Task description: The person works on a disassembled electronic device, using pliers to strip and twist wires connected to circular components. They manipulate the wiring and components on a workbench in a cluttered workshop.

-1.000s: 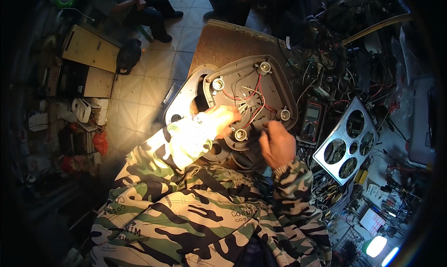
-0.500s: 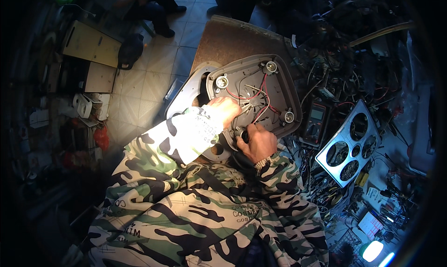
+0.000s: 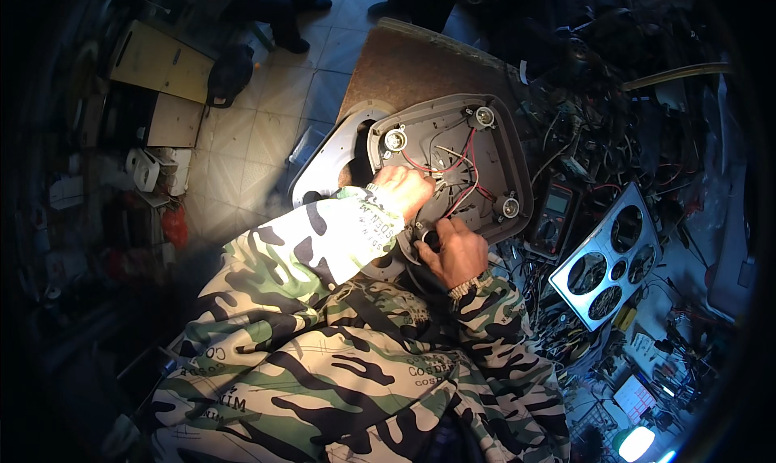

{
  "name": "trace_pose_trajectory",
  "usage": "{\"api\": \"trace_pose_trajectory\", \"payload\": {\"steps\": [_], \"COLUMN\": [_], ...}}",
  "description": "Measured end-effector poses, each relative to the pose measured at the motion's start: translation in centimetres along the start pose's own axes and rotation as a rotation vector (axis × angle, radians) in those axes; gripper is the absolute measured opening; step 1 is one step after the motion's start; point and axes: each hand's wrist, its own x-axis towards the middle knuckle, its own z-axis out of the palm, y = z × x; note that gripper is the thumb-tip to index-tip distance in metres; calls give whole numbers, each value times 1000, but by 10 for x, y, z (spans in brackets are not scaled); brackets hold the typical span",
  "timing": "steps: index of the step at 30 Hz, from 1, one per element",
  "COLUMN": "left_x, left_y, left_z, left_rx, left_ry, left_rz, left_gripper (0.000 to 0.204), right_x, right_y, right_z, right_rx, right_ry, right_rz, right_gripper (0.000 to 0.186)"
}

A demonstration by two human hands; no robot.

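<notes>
A grey square plastic housing with rounded corners lies open side up before me, tilted toward the right. Lamp sockets sit in its corners: one at the far left, one at the far right and one at the near right. Red and white wires run from them to the slotted centre. My right hand closes round the near-left lamp socket, thumb and fingers at its rim. My left hand is curled over the housing's left part; whatever its fingertips pinch is hidden.
Beneath the housing are a grey panel with round holes and a brown board. To the right lie a multimeter, a silver plate with round openings and heaped tools and cables. A lit lamp glows at lower right. Other people's legs show at the far side.
The whole view has shifted slightly, putting the housing a little farther right. Both hands keep nearly the same places on it. The left sleeve is less brightly lit.
</notes>
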Motion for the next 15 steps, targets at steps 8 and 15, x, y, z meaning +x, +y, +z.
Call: {"api": "trace_pose_trajectory", "payload": {"steps": [8, 15], "left_x": [19, 21], "left_y": [0, -3], "left_z": [-49, -29], "left_rx": [-253, -136], "left_ry": [-480, -527], "left_rz": [-60, -39], "left_gripper": [37, 22], "right_x": [0, -1], "right_y": [0, -4], "right_z": [-3, -5], "right_rx": [32, 29], "right_ry": [-4, 10], "right_rz": [19, 5], "right_gripper": [34, 33]}}
